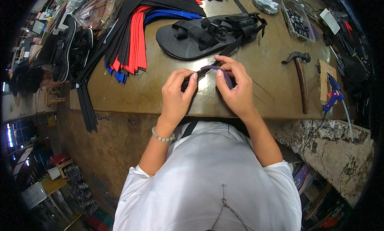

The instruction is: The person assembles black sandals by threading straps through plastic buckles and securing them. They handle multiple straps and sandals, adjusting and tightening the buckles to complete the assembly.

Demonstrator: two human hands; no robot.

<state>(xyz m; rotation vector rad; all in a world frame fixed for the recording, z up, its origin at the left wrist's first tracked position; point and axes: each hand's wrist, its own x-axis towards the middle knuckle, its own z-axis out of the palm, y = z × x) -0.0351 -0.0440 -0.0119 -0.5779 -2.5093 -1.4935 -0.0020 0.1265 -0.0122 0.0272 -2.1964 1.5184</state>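
My left hand pinches a short black strap piece, with what looks like a buckle at its end, between thumb and fingers. In my right hand is a bent purple strap, gripped by thumb and forefinger. The two hands are close together over the table's near part, and the purple strap arches toward the black piece; whether they are joined I cannot tell. Just beyond lies a black sandal on its sole, its toe to the left. One black strap runs from the sandal toward my right hand.
Black, red and blue strips are stacked at the far left, some hanging over the edge. A hammer and a blue glue gun lie at right. Clear containers of small parts stand behind. More black sandals are at left.
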